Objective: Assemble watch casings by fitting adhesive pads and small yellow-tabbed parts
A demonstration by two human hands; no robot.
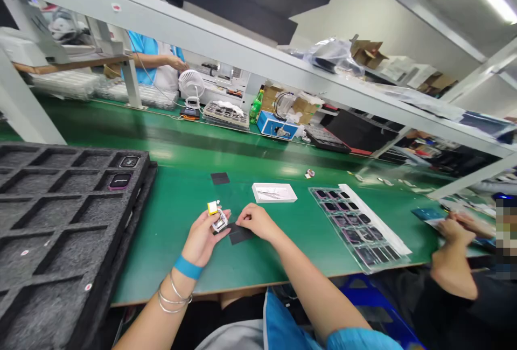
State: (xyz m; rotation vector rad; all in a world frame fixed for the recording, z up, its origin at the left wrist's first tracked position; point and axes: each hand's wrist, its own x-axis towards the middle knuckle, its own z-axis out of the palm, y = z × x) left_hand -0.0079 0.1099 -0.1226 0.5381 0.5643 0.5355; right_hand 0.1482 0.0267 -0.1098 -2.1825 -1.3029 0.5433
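1. The left hand (pixel 204 234) is in the near middle of the worktop (pixel 173 188), and its thumb and fingers are clamped on a small silver casing (pixel 220 222). A white piece with yellow edge (pixel 212 208) sits at the far left side of this casing, above the fingers.
2. The right hand (pixel 257 221) is just to the right, with thumb and fingertips drawn together at the far left corner of a black sheet (pixel 241 234). I cannot tell whether they pinch the sheet or some small thing.
3. This sheet lies flat on the worktop, between the two hands and a little nearer.
4. A second black sheet (pixel 220 178) lies farther, beyond the left hand.
5. A white box (pixel 274 193) with printing on its top lies beyond the right hand.
6. On the right lies a clear tray (pixel 343 236) with rows of dark parts, and a white strip (pixel 375 221) runs along its right side.
7. On the left stands a dark foam tray (pixel 136 191) with square compartments; two watch-like pieces (pixel 120 181) are in its far right compartments.
8. On the far side there are a white fan (pixel 191 83), a green bottle (pixel 256 105) and a blue box (pixel 277 125).
9. At the right edge, a co-worker's hands (pixel 456 229) are above the worktop, well apart from the person's own.
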